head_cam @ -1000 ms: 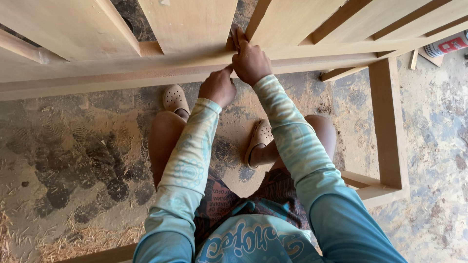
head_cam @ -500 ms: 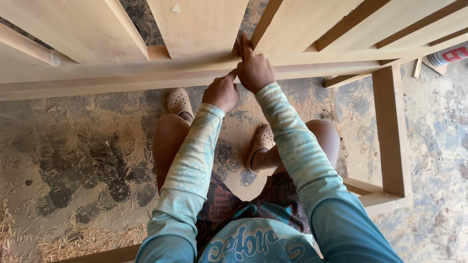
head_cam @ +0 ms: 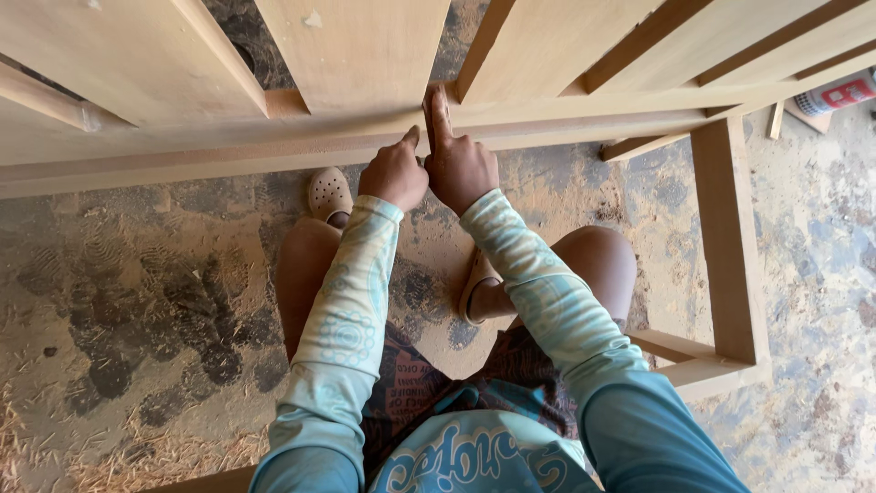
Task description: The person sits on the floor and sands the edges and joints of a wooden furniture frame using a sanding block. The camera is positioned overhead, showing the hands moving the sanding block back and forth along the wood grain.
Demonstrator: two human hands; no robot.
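On the left, pale wooden panels (head_cam: 109, 55) lean over a long horizontal wooden rail (head_cam: 182, 151), with a dusty, sawdust-strewn floor (head_cam: 119, 292) and a beige clog (head_cam: 328, 194) below. At the middle of that rail the left hand (head_cam: 394, 173) is curled nearly closed, its forefinger tip touching the rail's edge; it seems to pinch something small there, though the view is too poor to tell what. Just beside it, touching, the right hand (head_cam: 459, 164) holds nothing and presses an outstretched forefinger up along the joint between rail and upright board (head_cam: 365, 46) (the other fingers folded). Further right stand the frame's upright post (head_cam: 727, 237) and a red-and-white can (head_cam: 835, 96). A splinter from the raw edge could catch the pressing fingertip, or the leaning frame could shift under the push. Compared with a second ago, the forefinger reaches higher up the joint and the view sits slightly closer.
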